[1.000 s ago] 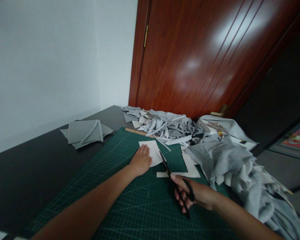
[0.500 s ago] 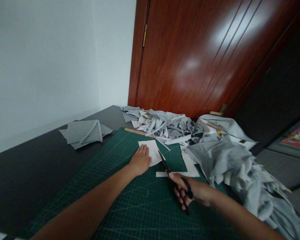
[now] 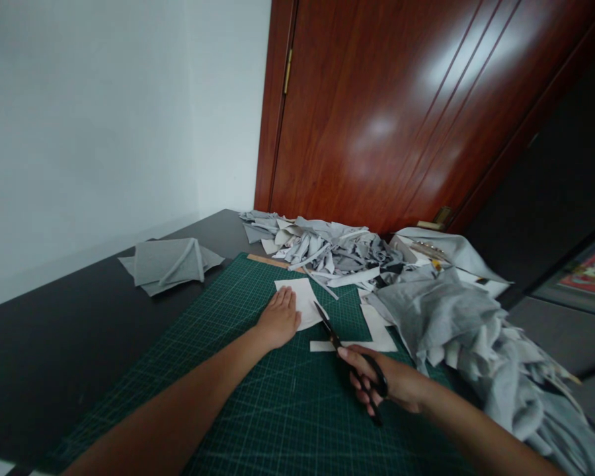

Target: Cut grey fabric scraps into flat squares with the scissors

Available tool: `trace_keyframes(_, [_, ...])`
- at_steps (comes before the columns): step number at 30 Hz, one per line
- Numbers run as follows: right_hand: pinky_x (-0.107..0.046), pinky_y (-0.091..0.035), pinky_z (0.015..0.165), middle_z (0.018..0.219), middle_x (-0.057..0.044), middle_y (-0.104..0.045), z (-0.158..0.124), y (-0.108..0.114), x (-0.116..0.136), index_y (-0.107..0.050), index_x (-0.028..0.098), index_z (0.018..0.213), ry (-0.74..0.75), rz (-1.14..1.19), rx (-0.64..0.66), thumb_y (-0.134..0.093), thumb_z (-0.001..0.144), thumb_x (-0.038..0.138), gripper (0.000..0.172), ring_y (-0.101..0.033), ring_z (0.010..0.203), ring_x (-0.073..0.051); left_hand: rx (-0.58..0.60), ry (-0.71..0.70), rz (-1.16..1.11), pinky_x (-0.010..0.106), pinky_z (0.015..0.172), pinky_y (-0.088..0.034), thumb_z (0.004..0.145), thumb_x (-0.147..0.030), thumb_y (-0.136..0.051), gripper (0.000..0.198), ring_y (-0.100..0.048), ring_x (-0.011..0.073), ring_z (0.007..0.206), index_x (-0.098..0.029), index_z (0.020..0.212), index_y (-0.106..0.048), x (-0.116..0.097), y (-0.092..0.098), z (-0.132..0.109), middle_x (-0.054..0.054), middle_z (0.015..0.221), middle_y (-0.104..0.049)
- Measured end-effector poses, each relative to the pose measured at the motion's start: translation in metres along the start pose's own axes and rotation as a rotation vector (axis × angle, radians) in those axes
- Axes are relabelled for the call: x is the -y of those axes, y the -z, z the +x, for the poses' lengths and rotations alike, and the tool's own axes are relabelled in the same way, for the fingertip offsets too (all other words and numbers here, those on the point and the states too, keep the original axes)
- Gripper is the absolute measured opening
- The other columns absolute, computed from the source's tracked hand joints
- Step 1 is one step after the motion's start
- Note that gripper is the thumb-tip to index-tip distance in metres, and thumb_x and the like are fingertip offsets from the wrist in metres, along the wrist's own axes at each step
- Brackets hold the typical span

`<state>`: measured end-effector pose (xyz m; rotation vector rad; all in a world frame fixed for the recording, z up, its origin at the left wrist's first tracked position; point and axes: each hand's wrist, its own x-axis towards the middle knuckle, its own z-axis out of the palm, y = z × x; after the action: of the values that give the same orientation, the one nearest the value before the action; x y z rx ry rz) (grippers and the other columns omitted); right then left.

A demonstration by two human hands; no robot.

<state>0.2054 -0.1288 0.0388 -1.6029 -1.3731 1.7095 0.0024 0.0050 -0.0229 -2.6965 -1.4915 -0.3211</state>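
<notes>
- Two hands in my view, both low over the green cutting mat (image 3: 258,410), which lies on the dark counter (image 3: 54,344).
- Left hand (image 3: 279,320): flat, fingers together and stretched out, palm pressing down the near edge of a white paper piece (image 3: 302,297). It grips nothing; it only rests on the sheet.
- Right hand (image 3: 384,383): fingers closed through the loops of the black scissors (image 3: 350,360). The blades run from this hand up and away toward the left hand, with the tip at the white paper piece's right edge. I cannot tell whether the blades are parted or shut.
- A second white paper strip (image 3: 371,334) lies just beyond the right hand, passing under the blades.
- Right of the right hand: a heap of grey fabric (image 3: 456,324), spilling over the mat's edge.
- Beyond both hands: a pile of grey scraps (image 3: 327,248) near the brown door (image 3: 401,112).
- Far left of the left hand: a folded grey cloth (image 3: 168,263) on the counter, well apart from the mat.
</notes>
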Motion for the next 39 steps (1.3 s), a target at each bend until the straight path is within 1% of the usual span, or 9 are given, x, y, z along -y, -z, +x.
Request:
trace_keyframes(6, [-0.017, -0.041, 0.035, 0.057, 0.009, -0.048, -0.001, -0.001, 0.0, -0.045, 0.021, 0.084, 0.016, -0.007, -0.022, -0.06, 0.066, 0.079, 0.063, -0.046, 0.04, -0.006, -0.022, -0.006, -0.024, 0.043, 0.117, -0.02, 0.098, -0.032, -0.028, 0.057, -0.024, 0.0322, 0.144, 0.004, 0.141, -0.039, 0.001, -0.002, 0.0, 0.024, 0.151, -0.032])
trace_keyframes(16, [-0.017, -0.039, 0.034, 0.053, 0.011, -0.047, -0.001, -0.005, -0.001, -0.046, 0.021, 0.082, 0.032, 0.016, -0.047, -0.061, 0.064, 0.08, 0.064, -0.041, 0.037, -0.005, 0.031, 0.009, 0.018, 0.04, 0.118, -0.018, 0.098, -0.031, -0.027, 0.058, -0.021, 0.0314, 0.144, 0.004, 0.143, -0.036, -0.001, 0.004, -0.001, 0.023, 0.153, -0.029])
trace_keyframes(20, [-0.016, -0.039, 0.034, 0.053, 0.011, -0.046, -0.002, -0.009, -0.001, -0.045, 0.02, 0.079, 0.055, 0.032, -0.071, -0.064, 0.062, 0.079, 0.064, -0.042, 0.038, -0.005, 0.02, 0.005, 0.009, 0.04, 0.118, -0.017, 0.098, -0.031, -0.028, 0.057, -0.022, 0.0311, 0.144, 0.004, 0.143, -0.037, -0.001, 0.004, -0.001, 0.023, 0.153, -0.03])
trace_keyframes(23, [-0.016, -0.038, 0.033, 0.051, 0.011, -0.044, -0.002, -0.012, -0.001, -0.045, 0.02, 0.078, 0.052, 0.037, -0.08, -0.065, 0.061, 0.079, 0.064, -0.04, 0.037, -0.004, 0.019, 0.0, 0.013, 0.04, 0.118, -0.018, 0.099, -0.031, -0.028, 0.056, -0.023, 0.0304, 0.144, 0.002, 0.142, -0.038, 0.0, 0.004, -0.001, 0.022, 0.153, -0.031])
trace_keyframes(28, [-0.016, -0.038, 0.032, 0.052, 0.011, -0.044, -0.003, -0.009, -0.003, -0.046, 0.02, 0.079, 0.043, 0.06, -0.074, -0.065, 0.063, 0.077, 0.062, -0.04, 0.036, -0.004, -0.014, -0.005, -0.022, 0.041, 0.115, -0.022, 0.097, -0.03, -0.033, 0.05, -0.029, 0.03, 0.142, -0.001, 0.137, -0.043, -0.001, 0.007, -0.002, 0.023, 0.149, -0.038])
trace_keyframes(31, [-0.015, -0.037, 0.032, 0.053, 0.011, -0.044, -0.008, -0.002, -0.005, -0.046, 0.02, 0.081, 0.047, 0.082, -0.05, -0.064, 0.067, 0.075, 0.06, -0.04, 0.037, -0.004, -0.051, -0.026, -0.019, 0.044, 0.112, -0.026, 0.096, -0.029, -0.036, 0.044, -0.035, 0.031, 0.137, -0.004, 0.129, -0.049, -0.002, 0.011, -0.005, 0.023, 0.144, -0.044])
trace_keyframes(35, [-0.015, -0.039, 0.034, 0.055, 0.01, -0.046, -0.02, 0.005, -0.011, -0.048, 0.019, 0.082, 0.051, 0.085, -0.012, -0.062, 0.069, 0.076, 0.06, -0.041, 0.039, -0.004, -0.113, -0.066, -0.024, 0.049, 0.102, -0.033, 0.095, -0.029, -0.038, 0.031, -0.048, 0.0316, 0.118, -0.011, 0.113, -0.057, -0.007, 0.019, -0.009, 0.018, 0.123, -0.058])
trace_keyframes(37, [-0.016, -0.042, 0.036, 0.056, 0.009, -0.047, -0.025, 0.006, -0.014, -0.048, 0.019, 0.081, 0.026, 0.101, 0.006, -0.061, 0.069, 0.076, 0.06, -0.043, 0.041, -0.005, -0.123, -0.085, -0.032, 0.049, 0.099, -0.034, 0.095, -0.028, -0.038, 0.027, -0.05, 0.031, 0.111, -0.014, 0.106, -0.058, -0.01, 0.022, -0.01, 0.015, 0.114, -0.059])
trace_keyframes(39, [-0.018, -0.047, 0.038, 0.057, 0.008, -0.047, -0.028, 0.005, -0.015, -0.048, 0.02, 0.08, -0.001, 0.124, 0.024, -0.062, 0.068, 0.077, 0.06, -0.046, 0.044, -0.006, -0.121, -0.097, -0.047, 0.047, 0.097, -0.036, 0.095, -0.026, -0.039, 0.023, -0.049, 0.0301, 0.108, -0.016, 0.103, -0.058, -0.012, 0.023, -0.01, 0.014, 0.112, -0.058])
